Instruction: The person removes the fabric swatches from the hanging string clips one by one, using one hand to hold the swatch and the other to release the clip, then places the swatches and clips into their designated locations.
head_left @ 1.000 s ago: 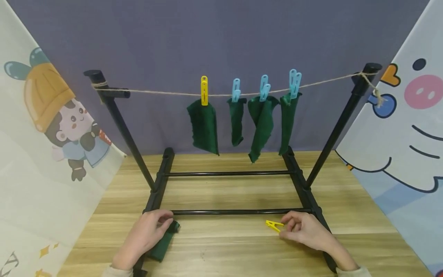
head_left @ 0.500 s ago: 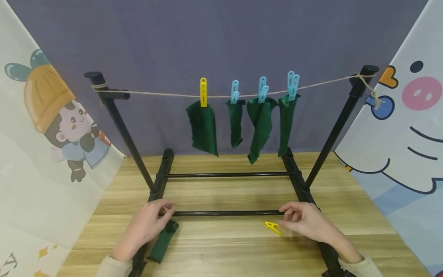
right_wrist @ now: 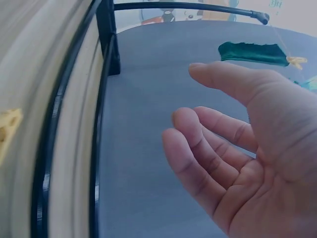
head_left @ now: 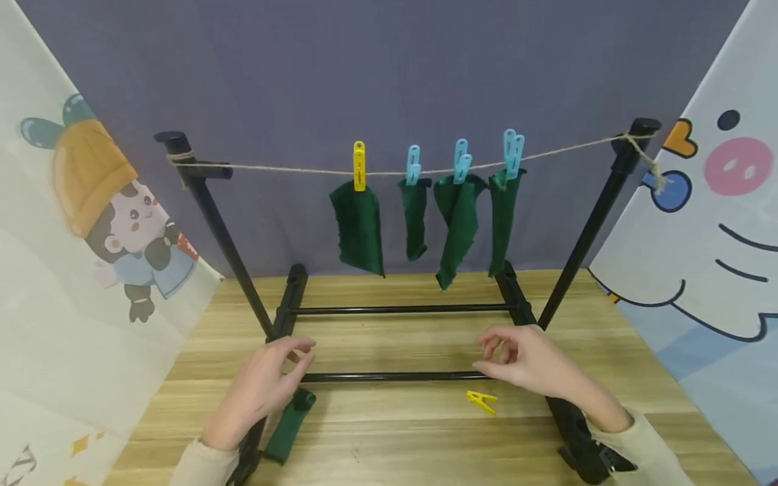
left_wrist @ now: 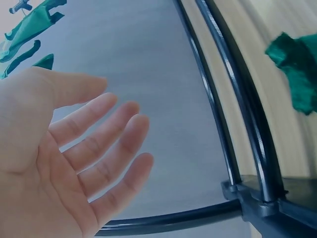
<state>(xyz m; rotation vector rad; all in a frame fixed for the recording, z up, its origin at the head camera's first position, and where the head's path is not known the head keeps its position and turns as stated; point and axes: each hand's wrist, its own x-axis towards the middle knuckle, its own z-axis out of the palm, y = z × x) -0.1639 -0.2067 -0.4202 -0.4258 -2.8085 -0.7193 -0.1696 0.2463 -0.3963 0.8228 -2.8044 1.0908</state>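
Observation:
My left hand (head_left: 261, 385) hovers over the left side of the black rack, fingers loosely bent with nothing in them, as the left wrist view confirms. Just below it on the table lies a folded dark green cloth (head_left: 289, 428). On the right, my right hand (head_left: 525, 361) is raised above the front bar, fingers relaxed and holding nothing. A yellow clothespin (head_left: 481, 401) lies on the wood beneath it. Several green cloths hang from a twine line (head_left: 273, 167): the leftmost cloth (head_left: 358, 233) under a yellow clothespin (head_left: 359, 165), the others under light blue clothespins (head_left: 461, 162).
The black rack's posts (head_left: 221, 236) hold the twine at both ends. Two black crossbars (head_left: 395, 376) join its feet low over the wooden table (head_left: 389, 432). A grey-purple backdrop (head_left: 389, 74) stands behind, with cartoon-printed panels (head_left: 699, 256) at the sides.
Both hands have risen and moved away from the table, the right one off the yellow clothespin and the left one off the folded cloth. Clothespin and cloth stay on the table.

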